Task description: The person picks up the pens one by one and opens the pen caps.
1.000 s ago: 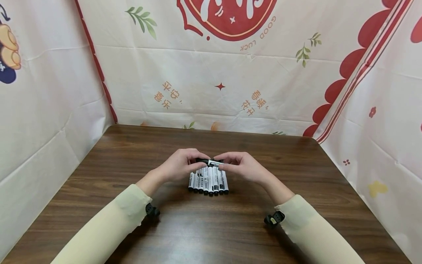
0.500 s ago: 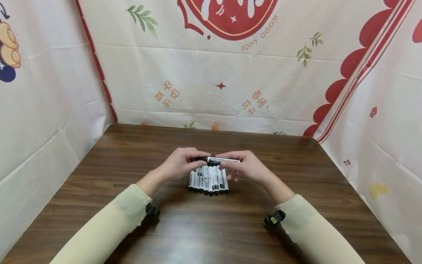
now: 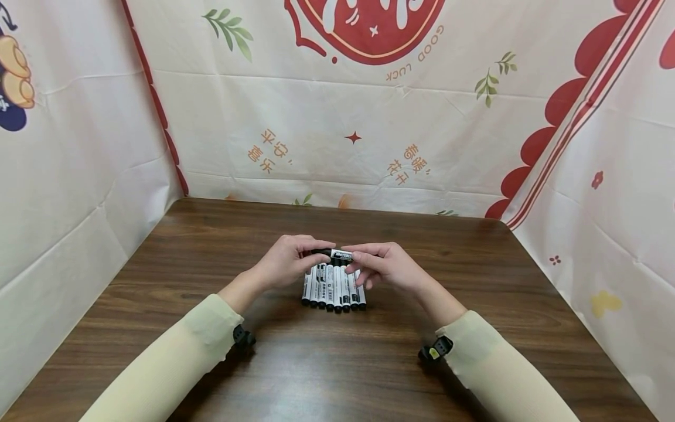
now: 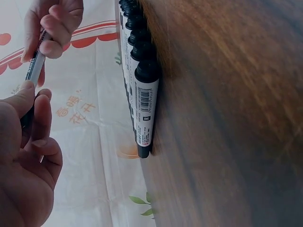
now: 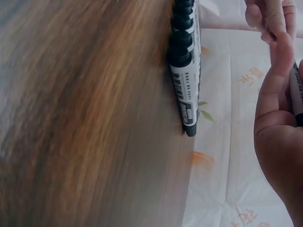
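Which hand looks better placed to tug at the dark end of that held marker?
Left, I'd say: the left hand pinches the dark end between thumb and finger, while the right hand holds the marker's white barrel.

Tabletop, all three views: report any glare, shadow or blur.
Head: pale glare on the near tabletop, dark shadows beside both sleeves. Left wrist: barcode on the closest marker distinct, tabletop at lower right soft. Right wrist: tabletop looks smeared, the end marker crisper.
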Demonstrator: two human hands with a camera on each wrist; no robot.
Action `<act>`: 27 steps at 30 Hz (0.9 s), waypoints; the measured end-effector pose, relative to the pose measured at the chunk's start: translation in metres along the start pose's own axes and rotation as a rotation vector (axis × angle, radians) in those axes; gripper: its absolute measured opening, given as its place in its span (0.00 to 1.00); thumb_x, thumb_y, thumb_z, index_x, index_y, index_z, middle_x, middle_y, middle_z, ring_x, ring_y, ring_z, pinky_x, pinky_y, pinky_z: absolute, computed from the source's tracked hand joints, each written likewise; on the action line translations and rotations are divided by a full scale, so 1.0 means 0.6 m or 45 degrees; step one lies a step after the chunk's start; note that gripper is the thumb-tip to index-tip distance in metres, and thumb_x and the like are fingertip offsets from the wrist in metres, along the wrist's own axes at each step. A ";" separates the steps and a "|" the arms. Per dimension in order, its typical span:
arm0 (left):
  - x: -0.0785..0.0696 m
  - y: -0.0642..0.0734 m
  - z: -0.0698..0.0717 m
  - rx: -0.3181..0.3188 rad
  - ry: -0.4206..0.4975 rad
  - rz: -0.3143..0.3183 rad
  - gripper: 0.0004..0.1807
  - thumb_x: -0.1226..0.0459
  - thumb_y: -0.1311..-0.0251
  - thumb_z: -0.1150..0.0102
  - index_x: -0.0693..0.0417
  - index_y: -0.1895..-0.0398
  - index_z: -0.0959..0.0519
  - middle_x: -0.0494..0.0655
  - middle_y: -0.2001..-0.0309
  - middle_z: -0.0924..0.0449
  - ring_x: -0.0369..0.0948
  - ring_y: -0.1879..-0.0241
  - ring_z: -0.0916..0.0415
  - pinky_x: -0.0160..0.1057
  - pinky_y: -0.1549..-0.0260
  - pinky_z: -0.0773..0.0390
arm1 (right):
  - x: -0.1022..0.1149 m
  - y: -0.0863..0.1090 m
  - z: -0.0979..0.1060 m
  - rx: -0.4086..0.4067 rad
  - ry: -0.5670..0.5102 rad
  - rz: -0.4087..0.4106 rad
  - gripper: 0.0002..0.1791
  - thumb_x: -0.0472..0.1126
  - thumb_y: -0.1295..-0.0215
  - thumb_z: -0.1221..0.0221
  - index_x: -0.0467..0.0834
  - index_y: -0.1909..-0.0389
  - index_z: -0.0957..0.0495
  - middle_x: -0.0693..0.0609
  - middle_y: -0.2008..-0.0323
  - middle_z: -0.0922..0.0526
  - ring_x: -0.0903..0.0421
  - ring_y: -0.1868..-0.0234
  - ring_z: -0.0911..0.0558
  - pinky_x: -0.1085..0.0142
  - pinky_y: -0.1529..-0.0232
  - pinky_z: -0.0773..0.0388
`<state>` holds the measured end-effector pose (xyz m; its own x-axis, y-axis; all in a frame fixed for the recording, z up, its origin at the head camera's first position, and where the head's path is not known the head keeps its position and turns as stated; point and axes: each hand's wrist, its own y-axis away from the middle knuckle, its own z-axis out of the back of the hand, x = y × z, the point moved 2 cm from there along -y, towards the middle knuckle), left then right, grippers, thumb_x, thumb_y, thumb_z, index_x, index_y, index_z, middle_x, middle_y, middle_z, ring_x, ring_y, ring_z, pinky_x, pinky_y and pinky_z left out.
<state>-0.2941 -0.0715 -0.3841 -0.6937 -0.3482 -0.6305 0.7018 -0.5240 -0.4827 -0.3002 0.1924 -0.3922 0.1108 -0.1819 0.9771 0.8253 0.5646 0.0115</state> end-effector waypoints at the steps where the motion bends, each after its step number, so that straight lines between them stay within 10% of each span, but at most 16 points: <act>1: 0.000 0.000 0.000 0.000 -0.003 0.004 0.14 0.66 0.29 0.27 0.55 0.43 0.09 0.46 0.58 0.08 0.34 0.66 0.21 0.33 0.66 0.21 | 0.002 0.000 -0.001 -0.005 0.012 0.015 0.23 0.40 0.15 0.41 0.35 0.27 0.21 0.50 0.62 0.08 0.61 0.70 0.12 0.67 0.69 0.15; 20: -0.011 -0.001 0.004 0.072 -0.053 0.039 0.10 0.64 0.23 0.33 0.58 0.47 0.09 0.48 0.60 0.07 0.33 0.67 0.22 0.33 0.66 0.21 | 0.021 0.005 -0.001 -0.125 0.397 0.241 0.14 0.38 0.19 0.36 0.42 0.39 0.11 0.41 0.73 0.21 0.59 0.73 0.25 0.69 0.71 0.28; 27: -0.009 0.000 0.005 -0.005 -0.117 -0.075 0.10 0.66 0.28 0.28 0.57 0.48 0.08 0.44 0.66 0.11 0.33 0.70 0.26 0.34 0.68 0.24 | 0.027 0.003 -0.002 -0.099 0.393 0.235 0.13 0.42 0.18 0.37 0.44 0.41 0.10 0.50 0.79 0.25 0.59 0.79 0.29 0.68 0.79 0.36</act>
<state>-0.2910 -0.0721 -0.3786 -0.7457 -0.3864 -0.5428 0.6597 -0.5424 -0.5201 -0.2963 0.1896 -0.3768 0.4138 -0.3240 0.8507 0.8143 0.5496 -0.1867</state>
